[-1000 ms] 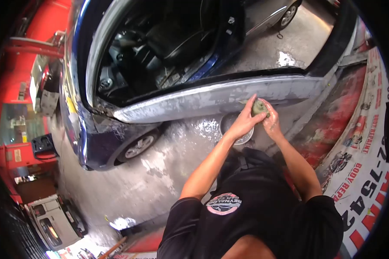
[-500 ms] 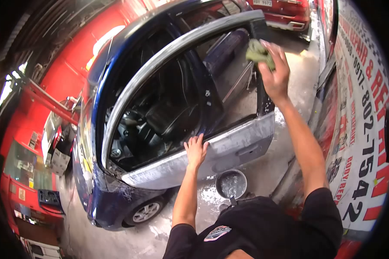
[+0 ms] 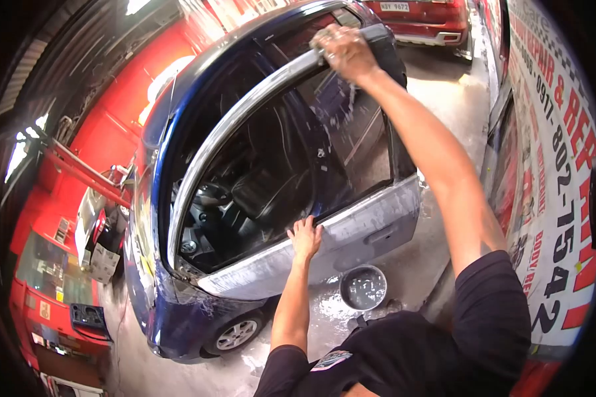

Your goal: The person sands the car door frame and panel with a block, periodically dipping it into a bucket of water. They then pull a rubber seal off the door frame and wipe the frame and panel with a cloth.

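Note:
A blue car stands with its grey, sanded-looking door open in front of me. My right hand is raised to the top of the window frame, its fingers closed round a cloth that rests on the frame; most of the cloth is hidden. White drops or streaks show below that hand. My left hand lies on the door's upper edge below the window opening, fingers spread, holding nothing. Below the door, a round bucket of cloudy liquid sits on the wet floor.
Behind the blue car stands a red vehicle. A lettered banner runs along the right side. At the left are a red wall and a black case-like object. The car's front wheel is left of the bucket.
My right hand has moved left with the cloth, from beside the frame's rear corner onto its top. My left hand remains on the door edge. The view has shifted slightly.

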### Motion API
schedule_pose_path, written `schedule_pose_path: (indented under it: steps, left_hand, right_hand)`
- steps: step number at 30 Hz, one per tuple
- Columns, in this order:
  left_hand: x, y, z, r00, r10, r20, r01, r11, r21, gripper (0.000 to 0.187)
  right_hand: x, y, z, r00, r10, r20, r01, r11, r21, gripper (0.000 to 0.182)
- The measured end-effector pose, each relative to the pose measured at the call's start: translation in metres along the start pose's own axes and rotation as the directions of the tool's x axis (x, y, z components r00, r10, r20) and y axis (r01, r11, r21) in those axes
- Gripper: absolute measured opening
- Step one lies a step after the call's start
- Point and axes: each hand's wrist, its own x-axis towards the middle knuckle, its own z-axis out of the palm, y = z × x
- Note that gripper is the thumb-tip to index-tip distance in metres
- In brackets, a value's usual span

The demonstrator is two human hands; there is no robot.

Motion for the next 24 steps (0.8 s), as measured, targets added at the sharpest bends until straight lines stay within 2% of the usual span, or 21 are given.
schedule_pose_path:
  steps: [2, 4, 5, 6, 8, 9, 10, 12, 13, 14, 15, 18, 19, 21, 24]
  left_hand:
    - [0.004, 0.003, 0.001, 1.0, 0.013, -0.02, -0.013, 1.0, -0.003, 0.053]
    - [0.003, 0.005, 0.001, 0.999, 0.009, -0.044, -0.009, 1.0, 0.0, 0.053]
    - [0.003, 0.005, 0.001, 0.999, 0.011, -0.042, -0.011, 1.0, 0.015, 0.053]
    - [0.003, 0.004, 0.003, 0.998, 0.025, -0.061, -0.023, 0.999, 0.028, 0.054]
    - [0.003, 0.008, 0.0, 0.999, 0.02, -0.051, -0.017, 0.999, 0.052, 0.053]
    - [0.004, 0.004, 0.005, 0.998, 0.027, -0.061, -0.024, 0.998, 0.05, 0.053]
    - [0.004, 0.002, 0.007, 0.997, 0.035, -0.073, -0.032, 0.998, 0.048, 0.053]
    - [0.004, 0.001, 0.009, 0.996, 0.035, -0.08, -0.031, 0.998, 0.055, 0.052]
    - [0.005, 0.001, 0.009, 0.997, 0.031, -0.07, -0.027, 0.998, 0.061, 0.051]
    - [0.005, 0.003, 0.007, 0.997, 0.029, -0.065, -0.025, 0.997, 0.067, 0.051]
    - [0.004, 0.007, 0.004, 0.998, 0.017, -0.052, -0.013, 0.997, 0.074, 0.05]
    - [0.004, 0.007, 0.003, 0.999, 0.009, -0.032, -0.007, 0.998, 0.058, 0.052]
    - [0.006, 0.009, 0.003, 0.999, 0.013, -0.034, -0.011, 0.998, 0.058, 0.052]
    - [0.005, 0.008, 0.002, 1.0, 0.003, -0.01, -0.002, 0.998, 0.057, 0.053]
    - [0.003, 0.011, -0.002, 1.0, 0.009, -0.003, -0.009, 0.999, 0.053, 0.053]
  right_hand:
    - [-0.004, 0.046, 0.017, 0.99, 0.054, -0.13, -0.068, 0.992, -0.103, 0.046]
    - [-0.01, 0.068, 0.0, 0.986, 0.12, -0.114, -0.136, 0.98, -0.145, 0.047]
    - [-0.012, 0.094, 0.016, 0.981, 0.123, -0.153, -0.147, 0.977, -0.153, 0.048]
    - [-0.008, 0.142, 0.052, 0.973, -0.012, -0.231, -0.002, 0.998, -0.057, 0.055]
    - [-0.024, 0.092, -0.002, 0.962, 0.058, -0.268, -0.008, 0.983, 0.184, 0.045]
    - [-0.032, 0.086, -0.006, 0.955, 0.037, -0.295, 0.029, 0.975, 0.219, 0.045]
    - [-0.05, 0.083, 0.002, 0.962, 0.052, -0.27, 0.009, 0.975, 0.221, 0.045]
    - [-0.082, 0.073, 0.02, 0.924, 0.127, -0.36, -0.091, 0.989, 0.116, 0.051]
    - [-0.11, 0.068, 0.022, 0.964, 0.172, -0.201, -0.157, 0.984, 0.088, 0.06]
    - [-0.143, 0.07, 0.036, 0.957, 0.034, -0.288, 0.0, 0.993, 0.116, 0.055]
    - [-0.177, 0.057, 0.03, 0.971, -0.012, -0.239, 0.025, 0.998, 0.051, 0.066]
    - [-0.287, 0.039, 0.049, 0.996, 0.047, -0.078, -0.034, 0.987, 0.16, 0.068]
    - [-0.323, 0.035, 0.057, 0.998, 0.006, -0.063, 0.005, 0.984, 0.176, 0.07]
    - [-0.39, 0.03, 0.068, 0.996, 0.022, 0.084, -0.035, 0.987, 0.154, 0.07]
    - [-0.397, 0.027, 0.05, 0.992, 0.047, 0.115, -0.067, 0.983, 0.171, 0.071]
